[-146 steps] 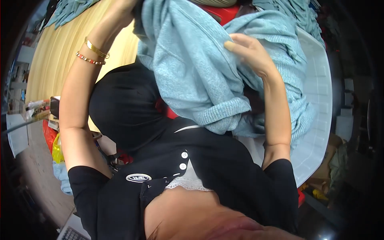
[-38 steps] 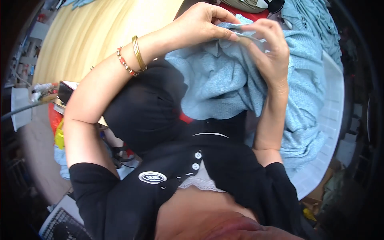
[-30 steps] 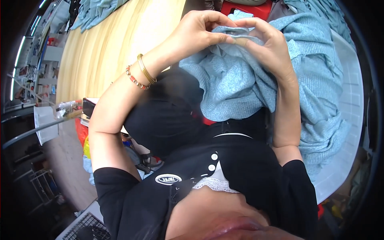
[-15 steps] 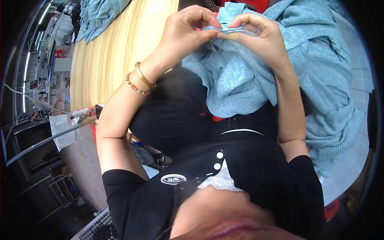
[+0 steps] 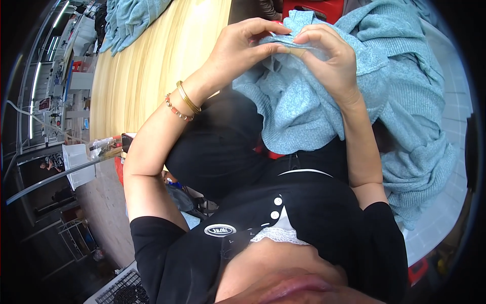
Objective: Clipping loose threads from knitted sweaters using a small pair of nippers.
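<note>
A light blue knitted garment [image 5: 298, 101] lies bunched over my lap, its upper part raised between my hands. My left hand [image 5: 248, 43], with gold and beaded bracelets on its wrist, pinches the garment's edge between thumb and fingers. Close beside it, my right hand [image 5: 331, 58] pinches the same edge, its fingertips nearly meeting those of the left. A tan covering shows at the right thumb's tip. Whether anything small is between the fingertips, I cannot tell.
More blue knitwear [image 5: 420, 106] is heaped on the right in a large white tub [image 5: 455, 81]. On the left stands a wooden table [image 5: 147, 76] with another blue knit pile [image 5: 134, 23] at its far end. A red stool [image 5: 319, 7] is at the back.
Both hands sit slightly lower in the picture, still at the garment's edge. My right fingers have shifted a little on the knit, and the whole view has moved slightly.
</note>
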Available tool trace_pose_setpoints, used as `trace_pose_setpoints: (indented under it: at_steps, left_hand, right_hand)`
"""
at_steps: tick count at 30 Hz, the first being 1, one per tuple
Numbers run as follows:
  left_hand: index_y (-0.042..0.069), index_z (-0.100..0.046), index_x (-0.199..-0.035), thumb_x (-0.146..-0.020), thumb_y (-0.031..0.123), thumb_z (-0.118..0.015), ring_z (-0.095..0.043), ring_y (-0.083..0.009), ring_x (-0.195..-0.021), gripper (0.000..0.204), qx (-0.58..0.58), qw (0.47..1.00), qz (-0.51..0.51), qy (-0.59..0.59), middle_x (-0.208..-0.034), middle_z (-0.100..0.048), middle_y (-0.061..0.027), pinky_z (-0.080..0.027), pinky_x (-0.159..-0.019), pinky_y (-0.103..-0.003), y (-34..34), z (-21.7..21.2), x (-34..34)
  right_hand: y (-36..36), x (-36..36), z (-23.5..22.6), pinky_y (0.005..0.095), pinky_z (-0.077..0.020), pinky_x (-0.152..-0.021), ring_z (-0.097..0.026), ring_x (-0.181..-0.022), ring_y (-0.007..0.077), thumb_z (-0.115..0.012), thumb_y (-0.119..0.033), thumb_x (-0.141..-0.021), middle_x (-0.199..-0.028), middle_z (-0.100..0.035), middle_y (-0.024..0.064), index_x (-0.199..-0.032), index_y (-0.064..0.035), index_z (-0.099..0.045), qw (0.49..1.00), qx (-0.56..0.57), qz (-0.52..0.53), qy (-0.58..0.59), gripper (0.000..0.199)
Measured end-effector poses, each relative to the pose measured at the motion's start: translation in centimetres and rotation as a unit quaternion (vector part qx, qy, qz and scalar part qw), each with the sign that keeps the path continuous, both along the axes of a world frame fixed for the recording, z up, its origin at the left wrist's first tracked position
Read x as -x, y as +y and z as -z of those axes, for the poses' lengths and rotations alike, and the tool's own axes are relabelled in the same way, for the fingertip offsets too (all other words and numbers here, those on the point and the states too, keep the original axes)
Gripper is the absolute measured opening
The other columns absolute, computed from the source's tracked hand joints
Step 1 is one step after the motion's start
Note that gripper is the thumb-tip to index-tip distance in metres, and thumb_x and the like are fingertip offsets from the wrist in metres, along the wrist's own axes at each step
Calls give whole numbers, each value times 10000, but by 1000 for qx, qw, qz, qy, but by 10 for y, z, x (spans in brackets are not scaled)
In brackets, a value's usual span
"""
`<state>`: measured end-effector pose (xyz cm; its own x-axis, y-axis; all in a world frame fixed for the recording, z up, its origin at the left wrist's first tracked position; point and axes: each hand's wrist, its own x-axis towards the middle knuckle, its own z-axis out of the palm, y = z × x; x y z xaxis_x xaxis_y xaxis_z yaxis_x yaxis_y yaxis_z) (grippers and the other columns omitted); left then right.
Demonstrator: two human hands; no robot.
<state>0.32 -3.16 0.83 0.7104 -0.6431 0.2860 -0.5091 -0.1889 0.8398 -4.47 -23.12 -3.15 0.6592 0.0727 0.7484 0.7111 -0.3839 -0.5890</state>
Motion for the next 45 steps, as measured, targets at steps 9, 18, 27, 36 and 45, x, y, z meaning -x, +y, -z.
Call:
trace_pose_setpoints:
  at_steps: [9,18,27,36,45]
  left_hand:
    - [17,-644,-1043,-792,135,-765,-641,-111,-900,303,-13,999,-23,-24,-951,-686,-44,-528,-773,-253,3,8,-3]
    - [29,-637,-1060,-829,82,-714,-640,-126,-875,249,-48,984,25,-170,-963,-670,-47,-531,-778,-253,6,1,-4]
    - [27,-657,-1045,-816,93,-722,-664,-138,-882,247,-51,985,36,-160,-955,-680,-54,-551,-814,-268,9,3,-8]
    - [24,-636,-1021,-784,118,-763,-659,-130,-869,285,6,994,34,-102,-930,-682,-44,-539,-797,-253,6,5,-6]
    - [11,-597,-1043,-854,96,-704,-615,-93,-826,234,-28,994,60,-93,-911,-625,-28,-517,-732,-219,6,-3,1]
  right_hand:
    - [-4,3,-2,176,-431,-571,-487,-608,22,-718,18,-733,-919,-643,4,-989,-37,-664,995,8,-3,100,268]
    - [-8,4,-2,169,-499,-622,-595,-683,35,-673,48,-735,-929,-647,14,-993,-25,-643,985,-14,-62,162,270]
    - [-8,4,-2,153,-454,-558,-558,-624,8,-663,49,-761,-870,-642,8,-958,-5,-628,989,1,-66,131,207]
    - [-12,0,9,125,-334,-473,-455,-555,-36,-677,40,-769,-753,-587,-48,-956,-16,-628,977,-74,-109,166,201]
    - [-17,1,13,125,-352,-485,-476,-569,-32,-666,44,-782,-779,-603,-37,-970,-4,-628,972,-88,-141,165,197]
